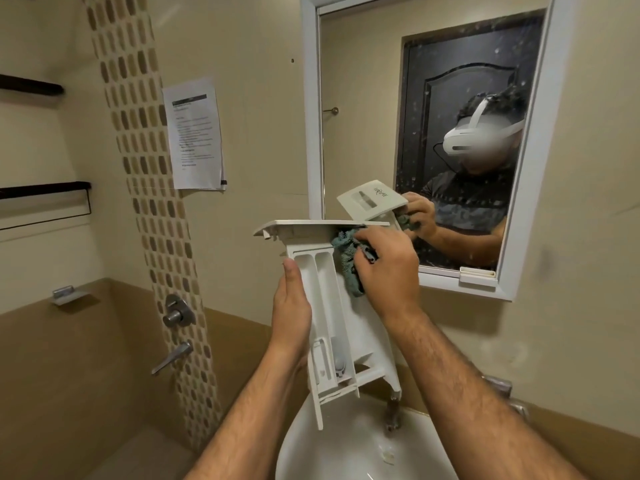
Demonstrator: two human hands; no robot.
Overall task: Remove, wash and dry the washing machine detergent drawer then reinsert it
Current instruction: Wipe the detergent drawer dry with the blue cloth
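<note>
The white detergent drawer [329, 306] is held upright above the sink, its front panel on top and its open compartments facing me. My left hand [291, 306] grips its left side, thumb on the rim near the top. My right hand [384, 268] holds a teal cloth [348, 258] bunched against the drawer's upper right compartment, just under the front panel. The cloth's lower end hangs down along the drawer. In the mirror, the drawer's front face and both hands are reflected.
A white sink [346, 441] lies below the drawer, with a faucet [393, 410] at its back. A framed mirror [422, 140] hangs on the wall ahead. Shower taps [176, 313], a soap dish [65, 294], dark shelves and a taped paper sheet [195, 133] are at left.
</note>
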